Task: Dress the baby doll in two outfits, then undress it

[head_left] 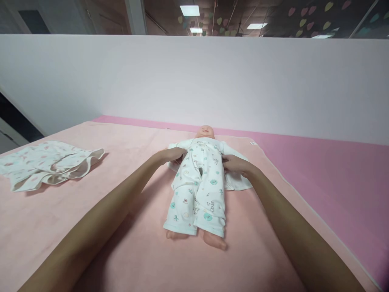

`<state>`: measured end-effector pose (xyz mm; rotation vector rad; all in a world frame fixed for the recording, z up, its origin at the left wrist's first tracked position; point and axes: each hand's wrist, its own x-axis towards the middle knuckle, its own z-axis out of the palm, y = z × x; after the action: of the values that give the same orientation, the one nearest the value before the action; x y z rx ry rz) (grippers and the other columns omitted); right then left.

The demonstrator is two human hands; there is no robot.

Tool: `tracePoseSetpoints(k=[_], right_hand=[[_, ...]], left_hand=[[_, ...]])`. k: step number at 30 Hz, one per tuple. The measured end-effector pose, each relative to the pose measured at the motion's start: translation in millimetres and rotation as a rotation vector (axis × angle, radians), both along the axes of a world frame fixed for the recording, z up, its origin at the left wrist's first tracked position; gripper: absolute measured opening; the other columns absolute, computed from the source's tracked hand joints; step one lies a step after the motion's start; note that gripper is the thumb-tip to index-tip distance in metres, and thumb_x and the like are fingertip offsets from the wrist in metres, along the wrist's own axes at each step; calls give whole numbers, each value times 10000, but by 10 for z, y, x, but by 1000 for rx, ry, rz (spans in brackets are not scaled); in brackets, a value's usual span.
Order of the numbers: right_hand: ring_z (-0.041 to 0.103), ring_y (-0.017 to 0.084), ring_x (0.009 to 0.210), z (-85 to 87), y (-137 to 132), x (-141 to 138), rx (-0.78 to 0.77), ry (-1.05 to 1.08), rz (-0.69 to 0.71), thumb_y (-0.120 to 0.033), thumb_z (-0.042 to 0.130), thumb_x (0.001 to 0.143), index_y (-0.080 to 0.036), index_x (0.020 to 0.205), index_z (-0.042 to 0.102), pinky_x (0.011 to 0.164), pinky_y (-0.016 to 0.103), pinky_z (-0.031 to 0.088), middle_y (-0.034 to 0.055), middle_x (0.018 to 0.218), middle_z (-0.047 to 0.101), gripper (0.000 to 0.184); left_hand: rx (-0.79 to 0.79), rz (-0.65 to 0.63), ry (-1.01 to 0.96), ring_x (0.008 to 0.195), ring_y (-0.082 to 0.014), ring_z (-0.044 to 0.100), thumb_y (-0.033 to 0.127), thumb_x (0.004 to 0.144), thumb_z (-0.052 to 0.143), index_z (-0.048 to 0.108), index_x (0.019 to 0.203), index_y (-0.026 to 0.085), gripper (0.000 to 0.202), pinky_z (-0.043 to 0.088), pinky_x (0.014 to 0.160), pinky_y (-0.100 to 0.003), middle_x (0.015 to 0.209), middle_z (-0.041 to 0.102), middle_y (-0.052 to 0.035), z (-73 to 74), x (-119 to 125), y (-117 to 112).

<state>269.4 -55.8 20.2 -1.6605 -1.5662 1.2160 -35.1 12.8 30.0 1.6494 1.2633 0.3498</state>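
A baby doll lies on its back, head away from me, feet toward me. It wears white printed pants with green and grey figures, pulled up high over the body. At the left side of the waist, my left hand has its fingers closed on the pants' edge. Opposite it, my right hand pinches the right side of the waist. The fingertips of both hands are partly hidden against the cloth. A white top spreads out from under the pants. The doll's bare feet show below the cuffs.
A folded white printed garment lies to the left on the peach blanket. Pink padding extends on the right. Behind the doll stands a low white wall, with glass above it.
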Motion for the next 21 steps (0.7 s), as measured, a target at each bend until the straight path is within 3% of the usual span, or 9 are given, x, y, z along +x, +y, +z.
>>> tracePoseSetpoints(k=[6, 8, 11, 15, 18, 21], right_hand=[[736, 219, 1054, -156, 49, -85, -105, 380, -101, -64, 598, 875, -181, 1061, 716, 924, 316, 646, 110, 1076, 772, 249], [734, 210, 1056, -192, 61, -104, -120, 454, -146, -60, 563, 900, -185, 1103, 691, 923, 310, 651, 106, 1061, 768, 270], [737, 216, 1054, -186, 51, -126, -146, 536, -173, -65, 562, 917, -191, 1140, 680, 916, 323, 662, 101, 1070, 771, 282], [740, 232, 1105, -121, -5, -169, -178, 616, -162, -112, 570, 957, -185, 1210, 678, 949, 353, 662, 112, 1172, 771, 284], [740, 234, 1136, -104, -42, -199, -190, 649, -156, -100, 576, 962, -183, 1281, 659, 983, 365, 652, 119, 1233, 763, 341], [733, 241, 1166, -124, -54, -202, -186, 599, -117, -40, 603, 915, -187, 1362, 621, 1024, 391, 633, 123, 1273, 755, 470]], left_hand=[[-56, -91, -175, 833, -226, 675, 293, 750, 598, 622, 699, 218, 93, 593, 852, -367, 821, 722, -56, -22, -71, 26], [-4, -135, -184, 927, -239, 701, 248, 708, 631, 675, 740, 215, 64, 590, 902, -361, 889, 755, -49, -2, -77, 0], [86, -219, -194, 1086, -262, 710, 232, 697, 667, 758, 947, 226, 266, 581, 986, -369, 1010, 794, -34, 34, -73, -43], [197, -245, -61, 1167, -297, 701, 260, 720, 692, 765, 1113, 233, 401, 595, 971, -376, 1143, 802, -46, 28, -43, -77], [290, -235, 66, 1191, -326, 696, 286, 736, 685, 765, 1124, 226, 401, 612, 915, -369, 1233, 785, -66, 1, -24, -76], [323, -265, 115, 1158, -311, 713, 291, 736, 671, 768, 1106, 240, 386, 618, 893, -353, 1206, 790, -55, -23, -21, -53]])
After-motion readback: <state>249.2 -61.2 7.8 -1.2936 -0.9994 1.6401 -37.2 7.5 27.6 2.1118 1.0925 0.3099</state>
